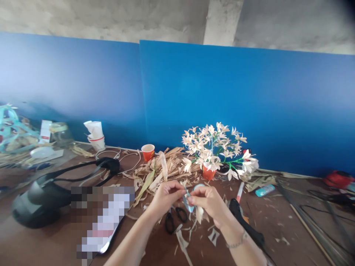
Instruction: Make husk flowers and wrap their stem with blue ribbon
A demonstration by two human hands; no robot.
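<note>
My left hand and my right hand meet at the middle of the table, fingertips pinched close together. Between them is a small pale-blue strip, held by both hands; its details are blurred. A cream flower hangs just below my right fingers. Black-handled scissors lie beneath my hands. Behind them, many cream flowers on green stems stand in a red paper cup. Dried husks are piled to the left of that cup.
A black glue gun lies beside my right forearm. At left are a black headset-like device and a blurred-out phone. Another red cup stands behind. A blue packet, cables and husk scraps lie around.
</note>
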